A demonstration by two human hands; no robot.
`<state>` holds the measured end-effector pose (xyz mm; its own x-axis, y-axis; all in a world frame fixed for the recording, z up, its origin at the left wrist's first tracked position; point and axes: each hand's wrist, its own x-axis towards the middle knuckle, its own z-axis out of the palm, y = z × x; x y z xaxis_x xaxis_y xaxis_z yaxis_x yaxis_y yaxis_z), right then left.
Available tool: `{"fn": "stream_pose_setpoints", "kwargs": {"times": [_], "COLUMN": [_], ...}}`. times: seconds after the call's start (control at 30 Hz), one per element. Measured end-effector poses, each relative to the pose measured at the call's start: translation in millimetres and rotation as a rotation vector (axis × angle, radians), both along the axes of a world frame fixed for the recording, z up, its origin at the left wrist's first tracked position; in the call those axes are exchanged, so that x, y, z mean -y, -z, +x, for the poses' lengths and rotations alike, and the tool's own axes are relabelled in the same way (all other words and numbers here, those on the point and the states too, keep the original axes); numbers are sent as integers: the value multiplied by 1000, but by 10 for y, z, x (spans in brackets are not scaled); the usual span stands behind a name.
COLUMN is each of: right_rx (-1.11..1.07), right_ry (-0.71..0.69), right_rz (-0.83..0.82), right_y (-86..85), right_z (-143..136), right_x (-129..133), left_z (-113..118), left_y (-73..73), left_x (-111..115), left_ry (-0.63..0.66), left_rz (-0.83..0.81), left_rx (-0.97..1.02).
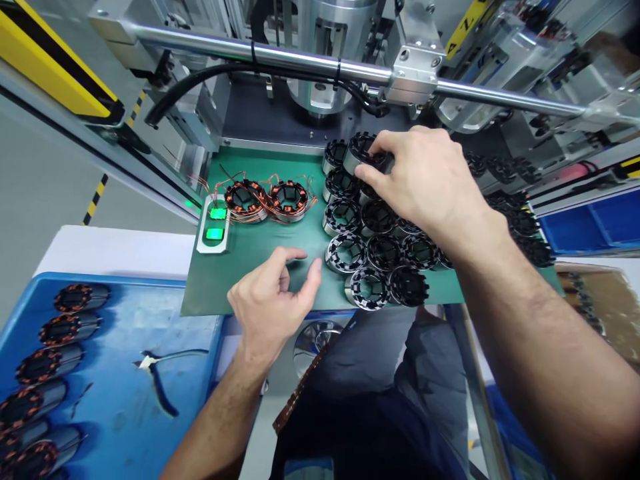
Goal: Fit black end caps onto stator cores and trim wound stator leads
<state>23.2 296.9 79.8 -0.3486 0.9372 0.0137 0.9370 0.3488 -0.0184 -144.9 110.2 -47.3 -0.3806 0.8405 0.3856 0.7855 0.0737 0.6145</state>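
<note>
My right hand [425, 173] reaches over the group of unwound motor stator cores and pinches one stator core [361, 152] at the back, thumb outside its ring and fingers at the inner rim. That core sits a little higher than its neighbours and looks tilted. Several more black and silver stator cores [346, 252] stand in rows in front of it. My left hand [273, 293] hovers near the front edge of the green mat [250, 267], thumb and forefinger apart, holding nothing. Two copper-wound stators [289, 200] lie side by side on the mat, loose wire ends sticking out.
A switch box [214, 225] with two green-lit buttons is left of the wound stators. A blue tray [120, 393] at lower left holds wound stators and cutting pliers [155, 380]. A metal bar [270, 57] and black cable cross in front of the machine.
</note>
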Motion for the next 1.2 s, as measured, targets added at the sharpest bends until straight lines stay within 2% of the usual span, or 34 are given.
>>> {"fn": "stream_pose_setpoints", "kwargs": {"times": [0.2, 0.3, 0.37, 0.47, 0.53, 0.63, 0.73, 0.83, 0.93, 1.0, 1.1, 1.2], "right_rx": [45, -13, -141, -370, -482, -544, -579, -624, -639, -648, -671, -707], "right_ry": [2, -65, -97, -177, -198, -43, 114, 180, 197, 190, 161, 132], "right_rz": [-7, -20, -25, -17, -43, -112, -108, -104, -59, -16, -20, -56], "right_y": [56, 25, -5, 30, 157, 500, 880, 1103, 1139, 1113, 1080, 1122], "right_z": [35, 203, 398, 828, 1195, 1794, 2326, 2701, 2909, 2968, 2981, 2975], "right_x": [2, 49, 165, 548, 936, 1584, 2097, 2346, 2375, 2339, 2301, 2340], "left_z": [-13, -23, -31, -50, -68, -93, -82, 7, 178, 318, 521, 639], "left_y": [29, 28, 17, 9, 19, 13, -129, -440, -786, -956, -1072, -1055], "left_x": [-5, -14, -24, -27, -11, 12, -66, -363, -850, -1189, -1595, -1850], "left_ry": [-13, -23, -30, -26, -26, 8, 84, 176, 295, 410, 539, 521], "left_rz": [-12, -7, -18, -18, -10, 1, 53, 142, 152, 101, -38, -193], "left_rx": [9, 12, 17, 28, 24, 52, 90, 25, -104, -226, -402, -492]}}
